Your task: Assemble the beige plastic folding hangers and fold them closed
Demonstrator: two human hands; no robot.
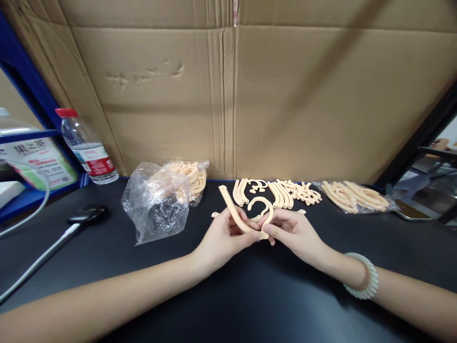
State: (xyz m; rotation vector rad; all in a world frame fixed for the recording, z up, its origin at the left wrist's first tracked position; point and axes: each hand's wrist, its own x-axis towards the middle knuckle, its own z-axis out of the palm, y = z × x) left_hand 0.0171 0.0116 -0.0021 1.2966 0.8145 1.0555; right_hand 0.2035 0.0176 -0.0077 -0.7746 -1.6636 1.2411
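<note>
In my left hand (219,238) is a beige curved hanger arm (230,206), pinched near its lower end so that its long free end points up and left. My right hand (300,234) grips a beige hanger hook (271,212) of the same colour, its curl opening to the left. The two parts meet between my fingertips above the black table; whether they are joined I cannot tell. Just behind my hands lie loose hanger arms (281,194), a few small hooks (259,185) and a heap of short knobbed pieces (306,192). Part of another piece is hidden by my fingers.
An opened clear plastic bag (157,205) of beige parts is on the left, a flatter filled bag (352,196) on the right. Farther left are a water bottle (91,152) and a black device (88,214) with a white cable. Cardboard (228,95) walls off the back.
</note>
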